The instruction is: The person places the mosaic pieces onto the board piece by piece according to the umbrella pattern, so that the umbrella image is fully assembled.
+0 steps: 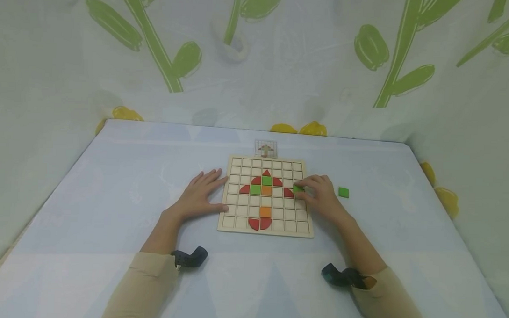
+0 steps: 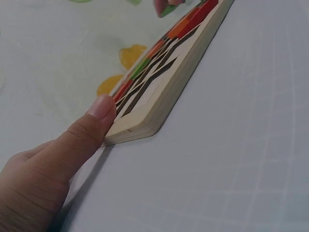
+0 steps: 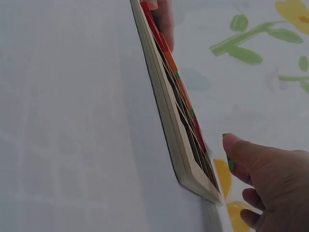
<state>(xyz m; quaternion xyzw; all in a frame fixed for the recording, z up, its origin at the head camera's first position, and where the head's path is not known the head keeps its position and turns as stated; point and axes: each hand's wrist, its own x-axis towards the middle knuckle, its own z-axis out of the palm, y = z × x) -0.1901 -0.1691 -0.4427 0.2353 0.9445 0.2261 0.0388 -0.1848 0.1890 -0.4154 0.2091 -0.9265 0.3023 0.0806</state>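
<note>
A wooden grid board (image 1: 242, 211) lies flat on the table, bearing red curved pieces (image 1: 266, 223), a red triangle (image 1: 266, 173), green square tiles (image 1: 255, 190) and orange square tiles (image 1: 265, 212). My left hand (image 1: 199, 197) rests at the board's left edge, fingers spread, its thumb touching the frame in the left wrist view. Over the right side of the grid, my right hand (image 1: 324, 197) pinches a green square tile (image 3: 230, 163) between thumb and fingers. In the right wrist view that tile is held above the board, partly hidden by the fingertips.
Right of the board lies a loose green square tile (image 1: 343, 192). A small pattern card (image 1: 265, 148) with a similar picture sits against the board's far edge. The pale tablecloth (image 1: 110, 196) reaches a leaf-patterned wall covering (image 1: 282, 75) behind. Dark bands (image 1: 190, 258) circle both wrists.
</note>
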